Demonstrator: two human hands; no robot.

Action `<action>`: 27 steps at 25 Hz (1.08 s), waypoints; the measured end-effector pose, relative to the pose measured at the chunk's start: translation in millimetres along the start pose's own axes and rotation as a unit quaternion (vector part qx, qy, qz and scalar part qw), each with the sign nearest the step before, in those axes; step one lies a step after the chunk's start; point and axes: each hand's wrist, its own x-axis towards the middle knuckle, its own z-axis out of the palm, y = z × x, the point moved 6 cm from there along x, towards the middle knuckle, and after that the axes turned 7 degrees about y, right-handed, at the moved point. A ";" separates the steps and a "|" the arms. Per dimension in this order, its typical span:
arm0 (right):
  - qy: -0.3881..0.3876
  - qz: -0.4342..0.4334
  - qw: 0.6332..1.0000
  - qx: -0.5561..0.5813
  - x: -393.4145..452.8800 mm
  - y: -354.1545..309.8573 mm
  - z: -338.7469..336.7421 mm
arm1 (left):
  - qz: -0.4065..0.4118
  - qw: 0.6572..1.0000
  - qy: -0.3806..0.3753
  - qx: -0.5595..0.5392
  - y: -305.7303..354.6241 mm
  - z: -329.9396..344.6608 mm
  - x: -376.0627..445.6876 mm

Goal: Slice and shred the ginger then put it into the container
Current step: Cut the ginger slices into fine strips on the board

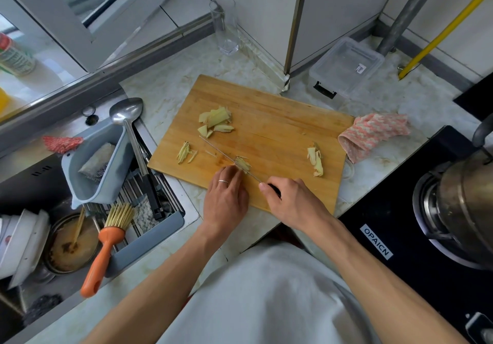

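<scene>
In the head view the shredding looks partly done: on the cutting board (266,119) a small heap of shreds (185,152) lies at nine o'clock, uncut ginger slices (216,120) wait at eleven o'clock, and scraps (316,160) sit at three o'clock. The left hand (226,197) presses curled fingertips on a ginger stack (242,163); the right hand (290,201) grips the knife (226,156) against it. The container (346,66), at one o'clock on the tabletop (165,82), appears closed and unfilled. The knife handle is mostly hidden.
</scene>
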 end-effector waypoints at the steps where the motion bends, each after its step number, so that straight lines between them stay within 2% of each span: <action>1: 0.001 -0.004 1.000 -0.005 -0.2 -0.3 -0.1 | -0.002 1.000 -0.001 0.000 0.3 0.5 -0.3; 11: 0.003 -0.033 0.996 -0.077 3.4 -9.1 7.7 | -0.004 0.999 0.048 -0.011 2.5 4.0 -1.6; 27: 0.013 -0.038 0.995 -0.088 5.5 -9.2 14.8 | 0.004 1.000 0.017 0.000 -5.8 12.5 -5.1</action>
